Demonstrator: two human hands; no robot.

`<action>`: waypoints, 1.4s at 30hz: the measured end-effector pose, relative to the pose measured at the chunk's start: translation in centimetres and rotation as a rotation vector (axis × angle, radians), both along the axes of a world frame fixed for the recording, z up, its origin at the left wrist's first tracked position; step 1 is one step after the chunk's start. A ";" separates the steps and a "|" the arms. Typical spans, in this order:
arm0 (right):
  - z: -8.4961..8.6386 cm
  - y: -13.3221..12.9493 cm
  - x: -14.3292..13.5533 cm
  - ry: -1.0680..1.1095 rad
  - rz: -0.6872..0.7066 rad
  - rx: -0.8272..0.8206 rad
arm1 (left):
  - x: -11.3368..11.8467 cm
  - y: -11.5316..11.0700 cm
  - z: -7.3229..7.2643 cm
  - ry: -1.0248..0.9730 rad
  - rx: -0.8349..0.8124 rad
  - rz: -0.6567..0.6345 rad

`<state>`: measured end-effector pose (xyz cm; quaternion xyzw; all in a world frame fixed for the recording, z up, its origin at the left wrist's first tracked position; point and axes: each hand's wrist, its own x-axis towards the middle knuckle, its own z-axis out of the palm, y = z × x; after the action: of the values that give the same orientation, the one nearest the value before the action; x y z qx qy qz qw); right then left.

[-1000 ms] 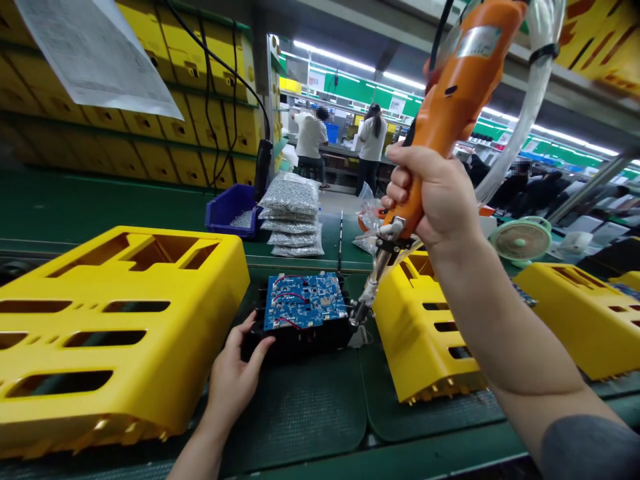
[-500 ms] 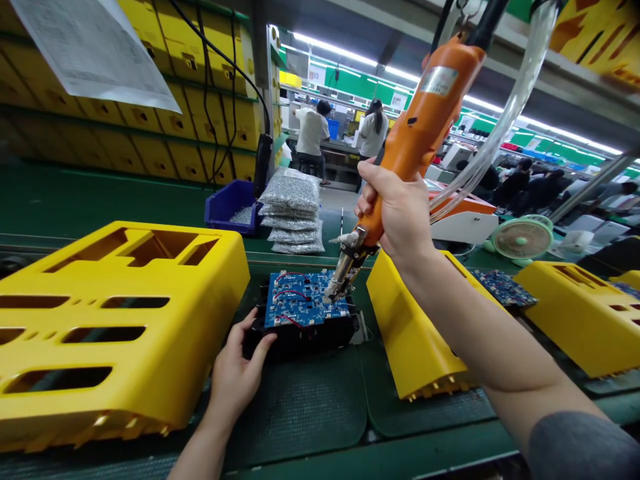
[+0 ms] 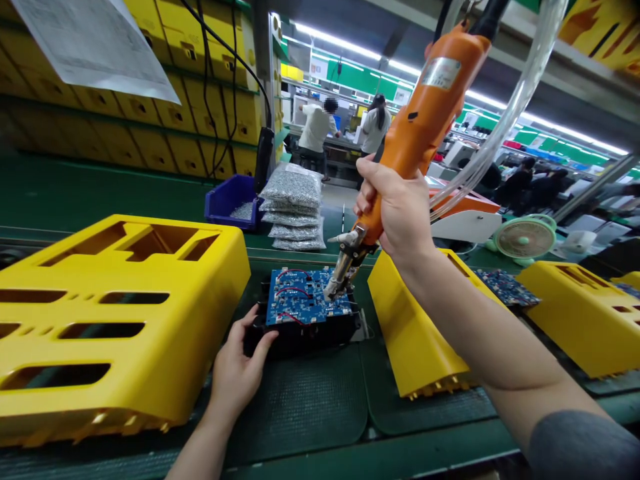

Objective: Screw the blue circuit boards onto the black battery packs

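In my right hand point(image 3: 397, 207) is an orange power screwdriver point(image 3: 420, 113), tilted with its metal tip down at the right part of a blue circuit board point(image 3: 293, 300). Whether the tip touches the board or a screw I cannot tell. Thin red wires arch over the board's left part. Beneath the board lies a black base point(image 3: 305, 337). My left hand point(image 3: 240, 363) grips the left end of this base, thumb at the front and fingers behind, partly hidden. A clear hose point(image 3: 515, 100) runs down beside the screwdriver.
Large yellow housings stand left point(image 3: 175, 320) and right point(image 3: 415, 333) of the board on the green conveyor point(image 3: 310, 407). Behind are a blue bin point(image 3: 227, 207) of small metal parts and stacked bags of screws point(image 3: 293, 200). A green fan point(image 3: 525, 239) stands right. People work farther back.
The view has shifted slightly. My hands, the screwdriver and the board keep nearly the same positions relative to each other. A person in the background has leaned to the right.
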<state>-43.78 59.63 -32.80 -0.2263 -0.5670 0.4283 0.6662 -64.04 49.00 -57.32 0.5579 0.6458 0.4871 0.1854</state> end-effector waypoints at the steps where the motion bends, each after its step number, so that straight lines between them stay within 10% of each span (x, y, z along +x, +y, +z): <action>1: 0.0 0.0 0.0 -0.010 -0.008 -0.003 | 0.0 0.0 0.0 -0.003 -0.003 -0.002; 27: -0.9 0.0 -0.9 -0.049 0.023 0.048 | 0.3 0.0 0.3 0.030 -0.030 0.011; 36: 3.4 -1.4 2.3 -0.002 0.077 -0.068 | 0.1 0.1 0.3 0.035 -0.023 0.020; 42: 3.1 -0.6 2.3 -0.012 -0.021 -0.025 | 0.1 0.1 0.3 0.018 -0.027 0.019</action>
<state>-41.51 59.05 -29.70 -0.2432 -0.5632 0.4270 0.6643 -63.92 49.08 -57.02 0.5537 0.6591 0.4751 0.1826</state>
